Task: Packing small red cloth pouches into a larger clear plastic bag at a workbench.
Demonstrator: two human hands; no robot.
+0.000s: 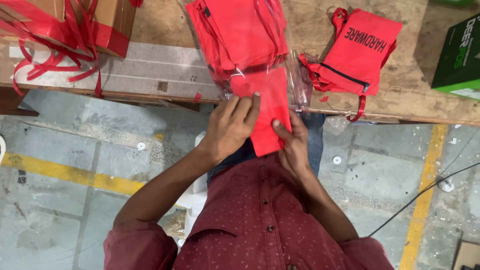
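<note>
- Where the wooden workbench (410, 95) runs across the top of the view, edge toward the body, grey concrete floor (75, 150) with yellow painted lines below.
- At top centre on the bench, a stack of red fabric pouches in a clear plastic bag (240, 35), mouth of the bag toward the bench edge.
- To the right of it, a single red zip pouch (360, 50) lying flat and tilted, black lettering on its face, black zip low down, red straps trailing over the edge.
- At top left, a cardboard box (112, 20) with red tape and loose red ribbon strips.
- At far right, a green carton (457, 55) with white lettering.
- Below the bag, a folded red pouch (267, 107), long axis running from bench edge down toward the body, slightly slanted.
- Left hand (232, 127) closed over the pouch's upper left edge, fingers pinching it.
- Right hand (292, 142) gripping its lower right side, thumb on the face.
</note>
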